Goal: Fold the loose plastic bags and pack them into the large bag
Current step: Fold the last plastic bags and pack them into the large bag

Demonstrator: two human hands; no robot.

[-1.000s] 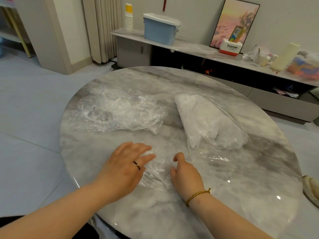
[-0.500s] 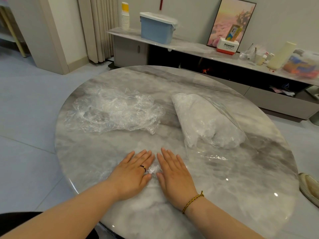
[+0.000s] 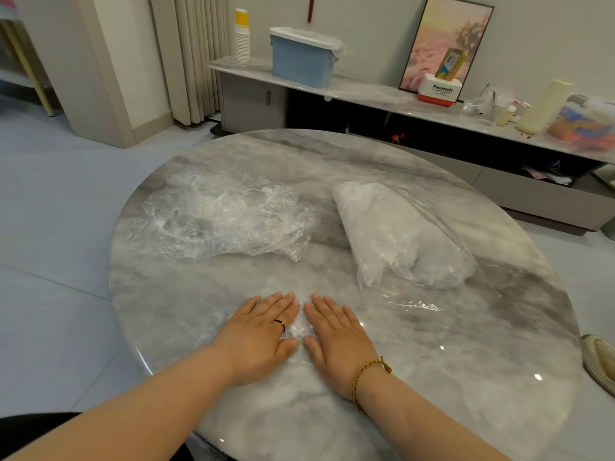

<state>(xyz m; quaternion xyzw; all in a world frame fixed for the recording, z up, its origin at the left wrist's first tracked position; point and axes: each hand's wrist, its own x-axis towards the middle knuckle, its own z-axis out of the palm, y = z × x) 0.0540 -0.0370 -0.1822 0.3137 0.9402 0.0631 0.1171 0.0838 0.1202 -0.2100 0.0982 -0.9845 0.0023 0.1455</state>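
At the near edge of the table [image 3: 466,377], the left grip [image 3: 263,331] and right grip [image 3: 336,331] lie palms down side by side, thumbs almost meeting, fingers straight and pointing at the far edge. Neither curls round anything. Both are open and pressing flat on the flattened bag [image 3: 299,327], which shows as a crinkled white patch in the gap between them. A faint film seems to spread out leftward under the left grip. Its outline is too clear against the marble to trace, so I can't tell its long axis or which end is the mouth. Handling judgement: thin clear film, near weightless, limp and springy. It will likely puff back up when pressure lifts and slide on the glossy top. Best to pin one edge with a flat palm and pinch a corner or crease to fold it over. Grabbing the middle just bunches it. Not fragile, but easy to wrinkle. Beyond the hands, toward the far-left part of the table, sits the loose pile [image 3: 219,221] of crumpled clear bags, tangled with no clear direction, well apart from the hands. To the right of it is the large bag [image 3: 399,237], partly stuffed with white folded film. Its long axis is diagonal, with the narrow tip pointing at the far edge and the fat end toward the near-right. Slack empty film trails from it toward the near edge, just beside the right grip, probably the mouth side but not certain. Packing likely needs one hand to hold that slack open.
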